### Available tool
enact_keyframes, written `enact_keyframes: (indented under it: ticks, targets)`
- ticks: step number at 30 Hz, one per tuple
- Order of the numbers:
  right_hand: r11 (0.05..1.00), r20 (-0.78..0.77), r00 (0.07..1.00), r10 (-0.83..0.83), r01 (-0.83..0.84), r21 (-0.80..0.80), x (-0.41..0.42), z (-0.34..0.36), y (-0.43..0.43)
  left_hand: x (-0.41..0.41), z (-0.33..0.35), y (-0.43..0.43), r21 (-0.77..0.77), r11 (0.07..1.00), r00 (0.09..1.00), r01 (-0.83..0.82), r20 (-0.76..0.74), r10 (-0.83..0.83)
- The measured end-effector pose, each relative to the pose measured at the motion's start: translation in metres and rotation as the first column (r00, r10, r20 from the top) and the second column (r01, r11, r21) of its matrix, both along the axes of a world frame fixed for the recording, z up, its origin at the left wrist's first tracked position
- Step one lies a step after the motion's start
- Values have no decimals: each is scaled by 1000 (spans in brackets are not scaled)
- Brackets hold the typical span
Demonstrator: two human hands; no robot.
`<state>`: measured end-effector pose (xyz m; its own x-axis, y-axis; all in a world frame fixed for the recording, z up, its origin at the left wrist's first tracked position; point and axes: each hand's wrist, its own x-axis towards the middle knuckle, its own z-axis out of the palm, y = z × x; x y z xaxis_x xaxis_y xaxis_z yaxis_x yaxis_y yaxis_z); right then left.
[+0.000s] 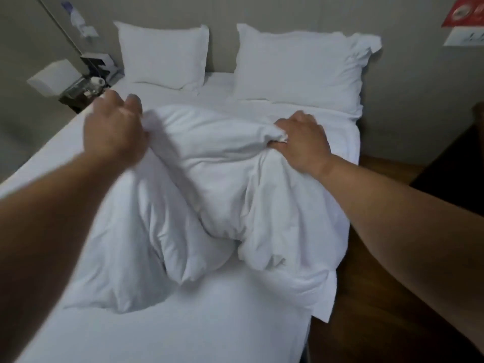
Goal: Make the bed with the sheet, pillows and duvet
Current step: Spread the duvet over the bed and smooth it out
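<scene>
A white duvet (209, 184) lies bunched in a thick heap across the middle of the bed, over a white fitted sheet (183, 323). My left hand (115, 129) grips the duvet's upper left edge, and the hand is blurred. My right hand (303, 142) grips a fold at the duvet's upper right. Two white pillows stand against the headboard: the left pillow (165, 56) and the right pillow (301, 66). A corner of the duvet hangs over the bed's right side.
A dark bedside table (78, 95) with a white box lamp (53, 77) and small items stands at the far left. Wooden floor (366, 297) runs along the bed's right side. A red sign (463, 14) hangs on the right wall.
</scene>
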<state>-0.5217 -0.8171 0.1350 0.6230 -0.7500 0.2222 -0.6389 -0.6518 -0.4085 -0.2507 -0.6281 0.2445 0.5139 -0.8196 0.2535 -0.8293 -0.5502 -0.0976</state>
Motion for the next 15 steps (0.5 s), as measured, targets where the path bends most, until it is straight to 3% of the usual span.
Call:
enact_keyframes:
  ticks: [1,3,4,6,9,12,15]
  targets:
    - [988,-56,988,-146,143,-55,10,-23,-2,-9,-34,-4,-34,999,1000,-25,-18,25]
    - [963,-20,969,-246,242,-117,26,-73,10,-34,-110,-2,121,993,985,-11,-168,32]
    - [977,8,982,-188,188,-95,30,-97,26,-49,-145,5,238,971,959,37,-281,32]
    - [990,-36,999,33,-28,142,30,-152,61,-69,-208,21,494,863,894,109,-428,132]
    - [828,-266,885,382,-201,523,17,-224,104,-75,-277,47,718,691,872,83,-388,298]
    - [806,-341,820,460,-224,549,10,-262,115,-86,-318,60,703,711,893,12,-327,309]
    - [893,-315,872,376,-249,376,10,-273,117,-100,-334,67,513,858,938,11,-303,169]
